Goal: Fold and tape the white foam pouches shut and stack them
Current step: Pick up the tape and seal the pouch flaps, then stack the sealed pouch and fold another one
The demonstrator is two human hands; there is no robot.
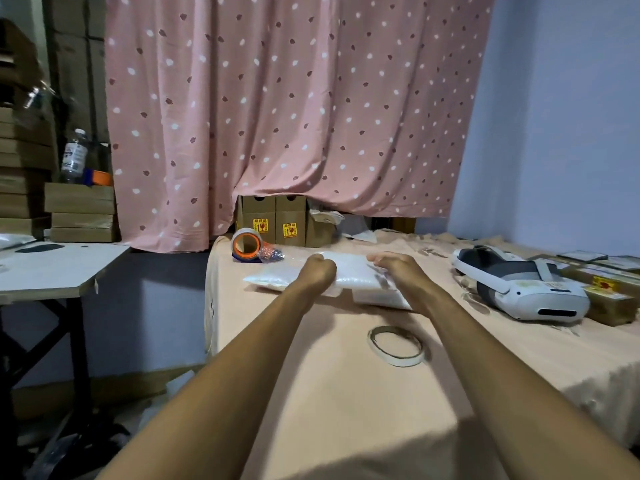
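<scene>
A white foam pouch (346, 270) lies across the far middle of the pink-covered table (346, 393), on top of another white pouch (381, 299) whose corner shows at its near right. My left hand (317, 271) presses on the top pouch near its middle, fingers curled under. At the pouch's right end rests my right hand (394, 268), its fingers bent over the edge. A tape dispenser with an orange core (246, 244) stands at the table's far left corner. A thin flat tape ring (396, 345) lies on the cloth between my forearms.
A white VR headset (519, 285) rests on the right, with flat cardboard boxes (606, 285) behind it. Brown cartons (273, 223) stand under the pink curtain. A grey side table (59, 268) and stacked boxes with a water bottle (74, 155) are at the left.
</scene>
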